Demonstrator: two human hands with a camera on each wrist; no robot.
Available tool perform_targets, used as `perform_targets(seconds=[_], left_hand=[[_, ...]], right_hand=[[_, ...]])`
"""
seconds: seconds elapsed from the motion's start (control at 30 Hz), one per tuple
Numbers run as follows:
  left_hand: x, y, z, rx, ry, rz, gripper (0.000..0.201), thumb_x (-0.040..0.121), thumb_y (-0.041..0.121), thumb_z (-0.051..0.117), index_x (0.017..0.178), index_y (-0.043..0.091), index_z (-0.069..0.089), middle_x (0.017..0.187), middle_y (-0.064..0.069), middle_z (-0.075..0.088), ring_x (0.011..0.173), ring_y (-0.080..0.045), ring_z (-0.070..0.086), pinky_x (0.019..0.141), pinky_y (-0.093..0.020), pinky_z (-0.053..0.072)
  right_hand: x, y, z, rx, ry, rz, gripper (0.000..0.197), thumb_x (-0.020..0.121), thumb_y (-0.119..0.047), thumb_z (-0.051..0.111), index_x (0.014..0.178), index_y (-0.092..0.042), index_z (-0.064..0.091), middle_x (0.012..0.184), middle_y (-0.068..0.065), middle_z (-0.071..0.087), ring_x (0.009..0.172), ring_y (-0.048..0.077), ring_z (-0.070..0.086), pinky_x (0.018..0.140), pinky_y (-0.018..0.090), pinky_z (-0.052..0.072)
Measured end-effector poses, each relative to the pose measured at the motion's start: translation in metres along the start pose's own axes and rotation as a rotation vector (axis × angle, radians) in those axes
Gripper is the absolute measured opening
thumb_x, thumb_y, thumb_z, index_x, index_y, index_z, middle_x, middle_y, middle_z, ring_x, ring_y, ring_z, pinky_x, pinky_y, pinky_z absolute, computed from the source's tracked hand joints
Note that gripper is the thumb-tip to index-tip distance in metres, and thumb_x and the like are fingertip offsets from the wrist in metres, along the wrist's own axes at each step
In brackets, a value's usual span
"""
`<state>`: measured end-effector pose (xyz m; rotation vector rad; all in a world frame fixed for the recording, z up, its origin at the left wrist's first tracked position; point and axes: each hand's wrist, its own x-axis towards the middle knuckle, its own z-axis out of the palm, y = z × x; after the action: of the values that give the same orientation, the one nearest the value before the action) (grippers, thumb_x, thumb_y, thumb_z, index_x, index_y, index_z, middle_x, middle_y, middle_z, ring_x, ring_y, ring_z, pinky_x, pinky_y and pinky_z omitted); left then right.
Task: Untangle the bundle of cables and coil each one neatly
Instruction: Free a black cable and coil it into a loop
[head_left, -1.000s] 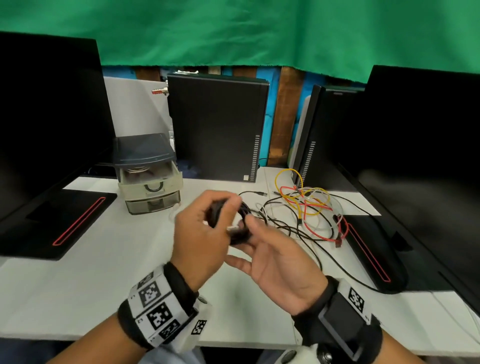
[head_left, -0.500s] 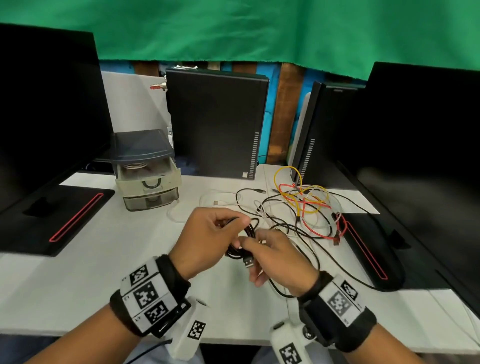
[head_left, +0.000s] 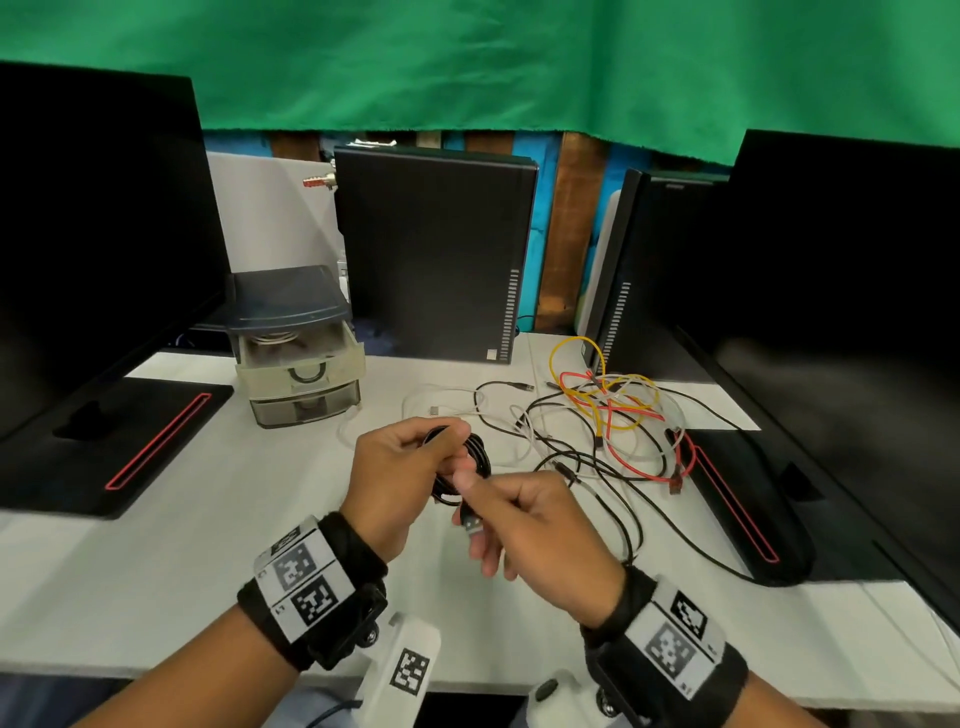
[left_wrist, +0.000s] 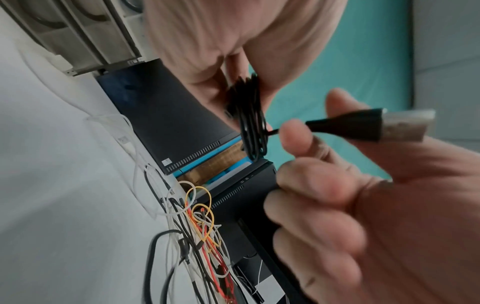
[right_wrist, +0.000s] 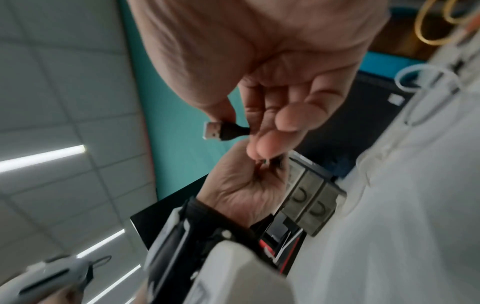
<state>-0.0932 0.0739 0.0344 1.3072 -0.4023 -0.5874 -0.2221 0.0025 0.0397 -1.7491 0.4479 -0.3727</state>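
Note:
My left hand (head_left: 441, 447) holds a small coil of black cable (head_left: 480, 457) just above the white table (head_left: 156, 545); the coil (left_wrist: 250, 119) hangs from its fingers in the left wrist view. My right hand (head_left: 470, 493) pinches that cable's USB plug (head_left: 471, 525) close under the coil, and the plug (right_wrist: 221, 130) shows between its thumb and fingers. Behind and to the right, a loose tangle of black, white, yellow and red cables (head_left: 602, 426) lies on the table.
A small grey drawer unit (head_left: 298, 364) stands at the back left. Two black computer towers (head_left: 431, 249) stand behind the cables. Dark monitors flank both sides, their bases (head_left: 119, 441) resting on the table.
Both hands have come down nearer the table. My right hand has turned palm down and taken the USB plug, which now sticks out below the coil.

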Motion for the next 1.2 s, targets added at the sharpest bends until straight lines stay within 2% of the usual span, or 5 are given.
perform_targets(seconds=[0.37, 0.53, 0.73, 1.0, 1.2], left_hand=[[-0.007, 0.009, 0.001, -0.082, -0.241, -0.146, 0.024, 0.098, 0.013, 0.055, 0.112, 0.006, 0.073, 0.103, -0.019, 0.073, 0.091, -0.03, 0.069, 0.086, -0.042, 0.055], [-0.01, 0.016, -0.002, -0.032, -0.379, -0.086, 0.038, 0.085, 0.034, 0.068, 0.115, 0.011, 0.072, 0.108, -0.01, 0.073, 0.096, -0.021, 0.067, 0.089, -0.031, 0.054], [-0.012, 0.005, -0.002, 0.053, -0.408, -0.01, 0.082, 0.062, 0.031, 0.086, 0.137, 0.023, 0.052, 0.123, -0.002, 0.071, 0.113, -0.01, 0.067, 0.088, -0.018, 0.053], [0.016, -0.001, -0.017, -0.039, -0.081, -0.271, 0.022, 0.102, 0.008, 0.05, 0.116, 0.006, 0.067, 0.082, -0.005, 0.07, 0.063, -0.014, 0.062, 0.063, -0.026, 0.055], [0.039, -0.01, -0.051, 0.462, -0.337, -0.391, 0.023, 0.095, 0.004, 0.062, 0.117, 0.008, 0.063, 0.078, -0.006, 0.07, 0.06, -0.016, 0.059, 0.06, -0.024, 0.047]], right_hand=[[0.009, 0.01, -0.019, -0.063, 0.067, -0.277, 0.019, 0.085, -0.009, 0.076, 0.096, -0.024, 0.073, 0.069, -0.004, 0.063, 0.061, 0.009, 0.055, 0.06, 0.019, 0.048], [0.013, 0.021, -0.022, -0.486, 0.1, -0.43, 0.024, 0.091, -0.031, 0.065, 0.114, -0.033, 0.072, 0.088, -0.017, 0.058, 0.079, 0.012, 0.059, 0.066, 0.01, 0.038], [0.016, 0.024, -0.023, -0.417, 0.209, -0.528, 0.023, 0.094, -0.03, 0.058, 0.1, -0.021, 0.077, 0.093, -0.013, 0.068, 0.084, 0.007, 0.065, 0.07, 0.024, 0.052], [0.026, 0.029, -0.041, -0.508, 0.244, -0.271, 0.013, 0.087, -0.032, 0.073, 0.099, -0.027, 0.077, 0.079, -0.015, 0.068, 0.071, 0.006, 0.063, 0.068, 0.02, 0.049], [0.04, 0.049, -0.104, -0.815, 0.23, 0.199, 0.023, 0.093, -0.038, 0.062, 0.109, -0.023, 0.071, 0.1, -0.008, 0.069, 0.093, 0.012, 0.064, 0.084, 0.031, 0.052]])
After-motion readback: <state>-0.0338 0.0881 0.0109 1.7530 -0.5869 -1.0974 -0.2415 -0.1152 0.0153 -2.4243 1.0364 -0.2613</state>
